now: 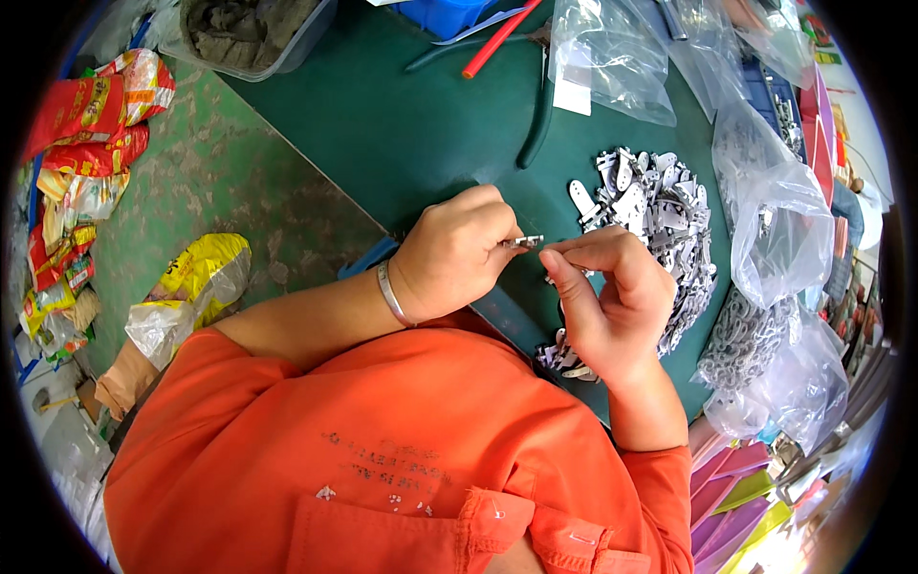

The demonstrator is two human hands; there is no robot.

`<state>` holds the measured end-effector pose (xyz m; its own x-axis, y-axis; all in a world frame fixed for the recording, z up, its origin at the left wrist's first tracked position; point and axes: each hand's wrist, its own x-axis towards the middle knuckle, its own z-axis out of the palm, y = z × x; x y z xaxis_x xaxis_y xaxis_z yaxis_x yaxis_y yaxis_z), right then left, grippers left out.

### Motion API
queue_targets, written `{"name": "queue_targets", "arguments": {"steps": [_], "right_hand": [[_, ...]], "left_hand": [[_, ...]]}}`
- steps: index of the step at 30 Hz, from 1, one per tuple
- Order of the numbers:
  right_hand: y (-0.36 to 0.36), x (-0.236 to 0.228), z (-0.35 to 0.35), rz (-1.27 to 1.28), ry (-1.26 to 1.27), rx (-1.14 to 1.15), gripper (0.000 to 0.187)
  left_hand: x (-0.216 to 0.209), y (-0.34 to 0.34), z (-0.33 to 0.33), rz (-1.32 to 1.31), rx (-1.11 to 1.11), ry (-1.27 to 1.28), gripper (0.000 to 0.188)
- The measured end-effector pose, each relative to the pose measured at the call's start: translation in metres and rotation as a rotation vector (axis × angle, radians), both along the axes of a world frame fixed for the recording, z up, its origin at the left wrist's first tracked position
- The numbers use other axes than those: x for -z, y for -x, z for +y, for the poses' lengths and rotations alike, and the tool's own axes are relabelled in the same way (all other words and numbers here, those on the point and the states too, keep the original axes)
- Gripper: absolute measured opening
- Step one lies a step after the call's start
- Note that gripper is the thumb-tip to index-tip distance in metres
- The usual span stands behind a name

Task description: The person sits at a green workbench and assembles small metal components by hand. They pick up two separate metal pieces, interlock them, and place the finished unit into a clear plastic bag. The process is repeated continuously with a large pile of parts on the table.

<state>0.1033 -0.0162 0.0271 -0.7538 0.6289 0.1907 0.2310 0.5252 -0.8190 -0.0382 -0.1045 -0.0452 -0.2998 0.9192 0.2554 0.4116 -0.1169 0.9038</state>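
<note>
Nearest me, by the table [335, 124] edge, I see a small cluster of metal pieces [566, 359]; I can't tell whether they are finished or waiting. Just beyond, one small metal part [525, 242] is in hand above the table, and I judge its handling to be midway. My left hand [454, 251] pinches it between thumb and curled fingers, knuckles up, the part's tip pointing right. My right hand [617, 301] faces it, thumb and forefinger drawn nearly together just beside that tip; whether they grip anything, I cannot tell. Farther out, a large heap of similar pieces [674, 225] suggests to me much repeated work, though done and undone look alike. Beyond that, green-handled pliers [537, 124] lie unheld.
</note>
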Motion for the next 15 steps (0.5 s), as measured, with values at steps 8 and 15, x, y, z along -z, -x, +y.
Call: {"name": "queue_targets", "arguments": {"steps": [8, 15], "right_hand": [[-0.002, 0.009, -0.005, 0.135, 0.535, 0.181, 0.016], [0.004, -0.001, -0.008, 0.009, -0.325, -0.120, 0.019]], "left_hand": [[0.002, -0.001, -0.002, 0.005, 0.005, -0.022, 0.017], [0.001, -0.002, 0.000, 0.008, -0.002, -0.005, 0.016]]}}
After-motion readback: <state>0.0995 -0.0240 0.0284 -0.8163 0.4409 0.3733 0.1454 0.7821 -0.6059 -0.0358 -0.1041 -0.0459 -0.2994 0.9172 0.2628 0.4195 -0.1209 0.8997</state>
